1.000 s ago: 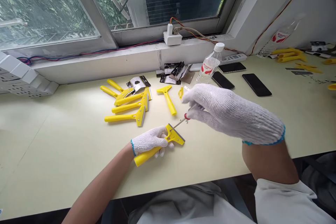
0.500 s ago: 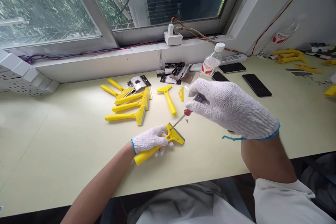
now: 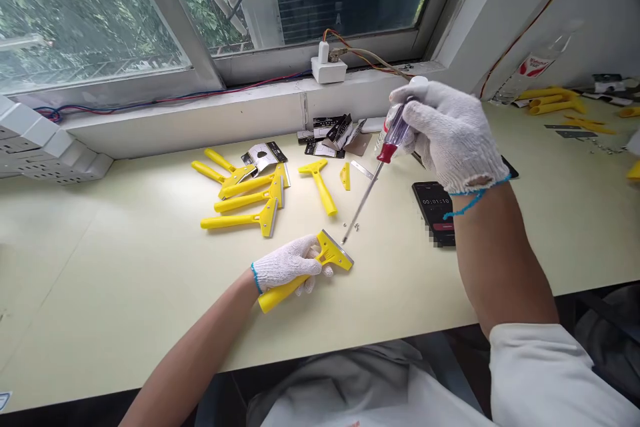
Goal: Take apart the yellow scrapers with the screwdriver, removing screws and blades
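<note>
My left hand (image 3: 289, 265), in a white knitted glove, is wrapped round a yellow scraper (image 3: 283, 293) near its head, which points up and to the right. My gloved right hand (image 3: 447, 130) grips a screwdriver (image 3: 387, 151) with a clear handle and red collar. Its shaft slants down to a tip just above the scraper's blade, apart from it. Small screws (image 3: 356, 226) lie beside the shaft. A yellow scraper handle (image 3: 321, 190), a small yellow piece (image 3: 345, 176) and a metal blade (image 3: 362, 169) lie farther back.
Several yellow scrapers (image 3: 245, 201) and packaging (image 3: 265, 159) lie left of centre. More black packaging (image 3: 337, 137) is near the wall. A phone (image 3: 433, 207) showing a timer sits by my right forearm. A bottle (image 3: 385, 133) stands partly behind my right hand.
My right hand has risen and moved back with the screwdriver, whose tip has left the scraper head. The timer phone and metal blade are now uncovered. My left hand has barely moved.
</note>
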Tool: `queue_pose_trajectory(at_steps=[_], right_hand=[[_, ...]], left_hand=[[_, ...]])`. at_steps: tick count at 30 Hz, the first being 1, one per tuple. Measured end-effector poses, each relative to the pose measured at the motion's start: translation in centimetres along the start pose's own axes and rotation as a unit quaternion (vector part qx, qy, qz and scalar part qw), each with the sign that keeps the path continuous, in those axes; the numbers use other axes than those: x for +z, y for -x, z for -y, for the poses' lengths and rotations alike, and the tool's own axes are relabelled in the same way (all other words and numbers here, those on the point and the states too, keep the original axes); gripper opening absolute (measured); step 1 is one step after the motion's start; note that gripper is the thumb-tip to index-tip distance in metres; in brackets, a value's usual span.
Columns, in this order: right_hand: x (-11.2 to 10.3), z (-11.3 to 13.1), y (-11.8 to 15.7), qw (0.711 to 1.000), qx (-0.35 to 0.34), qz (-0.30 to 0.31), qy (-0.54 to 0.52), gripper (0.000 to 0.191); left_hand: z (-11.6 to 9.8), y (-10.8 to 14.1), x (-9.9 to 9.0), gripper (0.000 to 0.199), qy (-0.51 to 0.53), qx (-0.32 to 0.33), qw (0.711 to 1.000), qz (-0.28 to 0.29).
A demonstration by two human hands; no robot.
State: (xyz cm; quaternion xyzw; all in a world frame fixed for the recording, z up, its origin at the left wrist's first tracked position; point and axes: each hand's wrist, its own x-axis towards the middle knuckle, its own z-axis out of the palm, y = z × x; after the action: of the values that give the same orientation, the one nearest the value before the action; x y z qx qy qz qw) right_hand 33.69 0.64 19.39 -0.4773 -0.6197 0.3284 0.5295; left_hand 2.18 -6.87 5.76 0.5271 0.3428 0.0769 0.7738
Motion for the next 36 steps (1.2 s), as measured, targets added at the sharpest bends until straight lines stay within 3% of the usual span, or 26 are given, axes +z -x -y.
queue_pose_trajectory(at_steps=[6,12,24,36], right_hand=[[-0.3,-6.2,-0.5,0.994,0.091,-0.029,0.059,0.019],[-0.8,-8.8,0.5,0.985,0.123,-0.061,0.104,0.016],[-1.6,-10.1,1.1,0.981,0.105,-0.082,0.141,0.02],[0.0,-8.2,2.9,0.978,-0.034,-0.09,0.183,0.048]], left_hand=[[0.3,0.0,-0.1,0.043,0.006,-0.002,1.0,-0.009],[0.5,-0.2,0.0,0.043,0.005,-0.005,1.0,-0.016],[0.6,-0.3,-0.2,0.048,0.009,-0.01,1.0,-0.012],[0.5,-0.3,0.0,0.048,0.006,-0.015,1.0,-0.026]])
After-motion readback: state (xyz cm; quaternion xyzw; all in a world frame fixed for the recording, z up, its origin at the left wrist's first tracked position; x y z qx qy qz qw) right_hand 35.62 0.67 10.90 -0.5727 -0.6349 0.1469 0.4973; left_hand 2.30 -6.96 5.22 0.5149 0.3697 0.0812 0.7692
